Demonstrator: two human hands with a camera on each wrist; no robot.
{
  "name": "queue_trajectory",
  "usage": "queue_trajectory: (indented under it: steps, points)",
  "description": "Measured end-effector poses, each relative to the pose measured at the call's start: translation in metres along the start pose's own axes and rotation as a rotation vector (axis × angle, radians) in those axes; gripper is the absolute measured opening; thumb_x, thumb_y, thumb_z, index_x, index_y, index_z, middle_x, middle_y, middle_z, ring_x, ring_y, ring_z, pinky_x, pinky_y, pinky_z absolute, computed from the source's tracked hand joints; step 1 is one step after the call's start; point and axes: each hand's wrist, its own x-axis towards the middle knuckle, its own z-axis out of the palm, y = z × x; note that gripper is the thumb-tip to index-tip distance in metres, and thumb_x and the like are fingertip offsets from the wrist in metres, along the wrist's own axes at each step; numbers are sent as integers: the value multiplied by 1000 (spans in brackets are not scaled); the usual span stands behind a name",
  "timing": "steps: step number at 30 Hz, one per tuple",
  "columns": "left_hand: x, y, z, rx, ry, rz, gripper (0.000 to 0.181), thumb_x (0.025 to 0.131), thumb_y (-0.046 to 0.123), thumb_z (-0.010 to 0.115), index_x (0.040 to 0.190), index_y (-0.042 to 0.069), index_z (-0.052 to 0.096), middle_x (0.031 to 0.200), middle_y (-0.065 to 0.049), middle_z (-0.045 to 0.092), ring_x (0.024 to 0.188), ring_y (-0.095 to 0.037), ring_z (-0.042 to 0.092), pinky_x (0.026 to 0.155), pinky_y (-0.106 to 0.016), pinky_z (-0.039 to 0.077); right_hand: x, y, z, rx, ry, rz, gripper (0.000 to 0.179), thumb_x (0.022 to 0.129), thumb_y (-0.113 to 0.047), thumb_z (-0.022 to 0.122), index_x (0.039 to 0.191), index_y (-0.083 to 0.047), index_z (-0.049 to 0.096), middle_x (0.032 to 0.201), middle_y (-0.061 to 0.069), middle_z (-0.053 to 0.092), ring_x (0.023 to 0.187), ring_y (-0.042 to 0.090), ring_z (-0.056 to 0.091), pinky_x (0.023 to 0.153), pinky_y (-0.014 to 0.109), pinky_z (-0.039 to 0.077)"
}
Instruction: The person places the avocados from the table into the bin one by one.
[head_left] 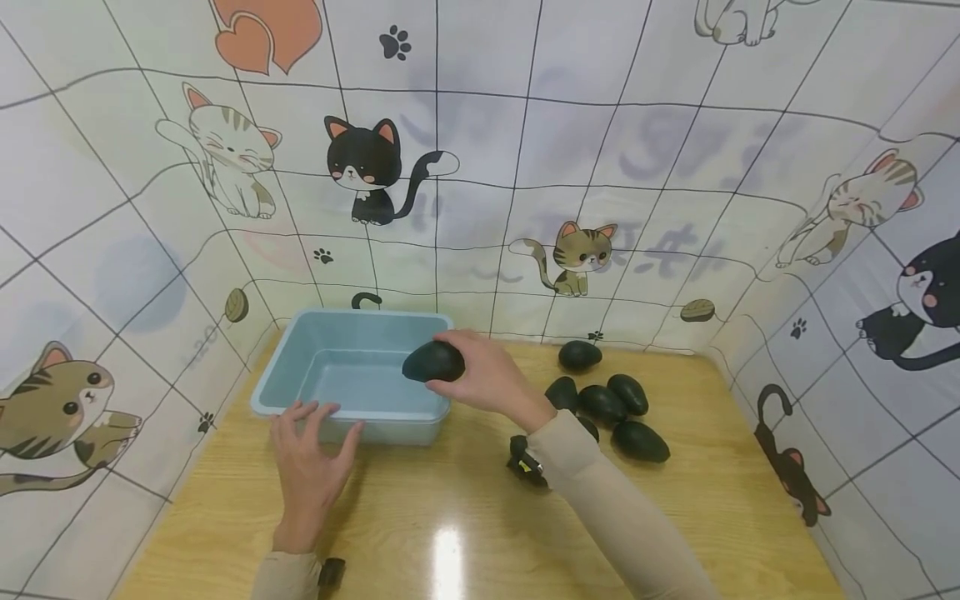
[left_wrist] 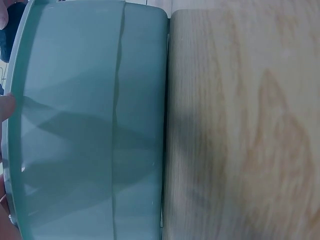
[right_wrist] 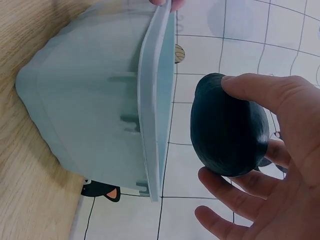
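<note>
A dark green avocado (head_left: 433, 362) is held by my right hand (head_left: 483, 372) over the right end of a light blue plastic tub (head_left: 352, 427). In the right wrist view the thumb and fingers grip the avocado (right_wrist: 227, 127) beside the tub's rim (right_wrist: 150, 100). My left hand (head_left: 311, 458) rests with spread fingers on the tub's near rim. The left wrist view shows the tub's outer wall (left_wrist: 90, 125) and a few fingertips at the rim. Inside, the visible part of the tub's floor is bare.
Several more avocados (head_left: 640, 441) lie in a loose group on the wooden table (head_left: 465, 517), right of the tub. One avocado (head_left: 580, 356) sits apart at the back. The right forearm partly covers the group. Cat-printed cloth walls (head_left: 480, 167) enclose the back and sides.
</note>
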Motion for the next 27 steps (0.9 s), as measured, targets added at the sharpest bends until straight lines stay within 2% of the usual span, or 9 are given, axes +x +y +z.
queue_trajectory:
  steps: [9, 19, 24, 27]
  points:
    - [-1, -2, 2, 1, 13, 18, 54, 91, 51, 76, 111, 1, 72, 118, -32, 58, 117, -57, 50, 110, -75, 27, 6, -4, 4, -28, -6, -39, 69, 89, -46, 82, 149, -20, 60, 144, 6, 67, 124, 26, 67, 101, 47, 58]
    - [1, 2, -3, 37, -44, 3, 49, 89, 41, 78, 113, -1, 70, 121, -34, 56, 123, -58, 47, 116, -78, 23, 10, -9, 5, -59, -15, -38, 70, 89, -48, 81, 150, -22, 59, 148, 6, 65, 127, 26, 66, 100, 48, 57]
    - [0, 1, -2, 42, -41, 4, 49, 92, 44, 77, 113, 0, 70, 121, -33, 56, 125, -59, 47, 118, -81, 19, 12, -12, 3, -64, -12, -43, 71, 89, -50, 82, 151, -23, 59, 148, 5, 65, 127, 26, 66, 101, 49, 57]
    - [-1, 1, -2, 45, -45, -2, 46, 88, 38, 80, 112, 0, 70, 122, -33, 56, 126, -58, 47, 118, -81, 19, 13, -13, 4, -70, -15, -59, 72, 89, -50, 82, 151, -22, 59, 149, 5, 64, 129, 26, 66, 103, 48, 57]
